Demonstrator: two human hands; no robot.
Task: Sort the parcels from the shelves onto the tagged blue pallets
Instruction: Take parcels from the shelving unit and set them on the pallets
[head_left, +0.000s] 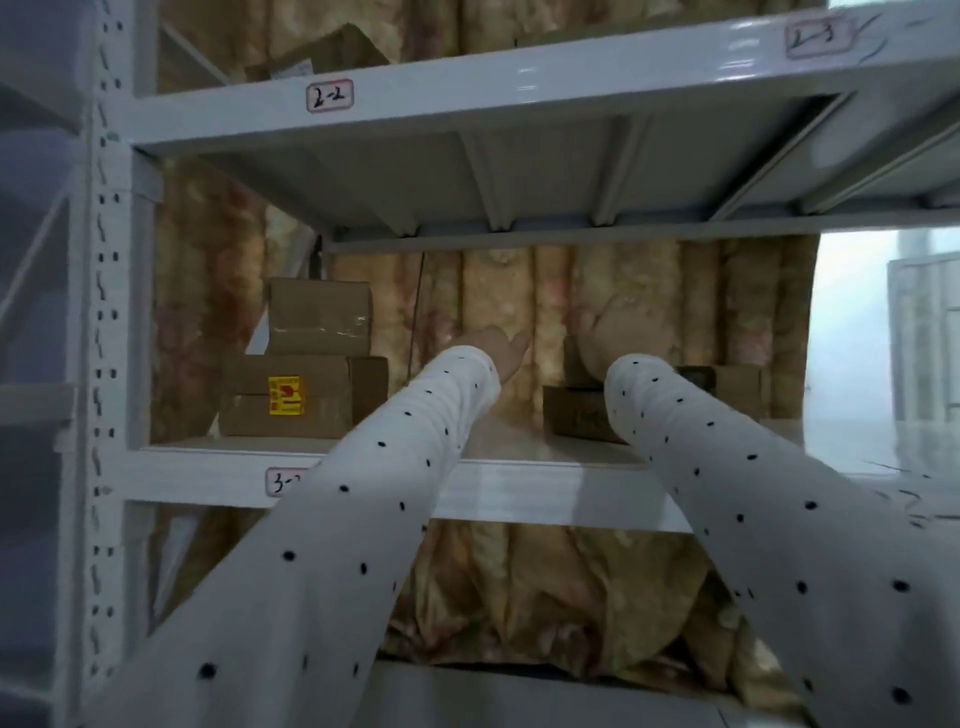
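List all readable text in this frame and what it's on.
"2-2": tag on the upper shelf beam.
"2-3", blurred: tag farther right on that beam.
"3-", rest hidden by a sleeve: tag on the lower beam.
Yellow sticker on the lower left box: print unreadable.

A white metal shelving rack (519, 73) is filling the view, its perforated upright (106, 312) running down the left edge. Handwritten tags reading 2-2 (330, 95) and 2-3 (818, 35) are sticking to the upper beam. A mottled tan and gold curtain (519, 291) is hanging in folds behind the rack. Pale daylight is coming through a window (883, 338) at the far right.
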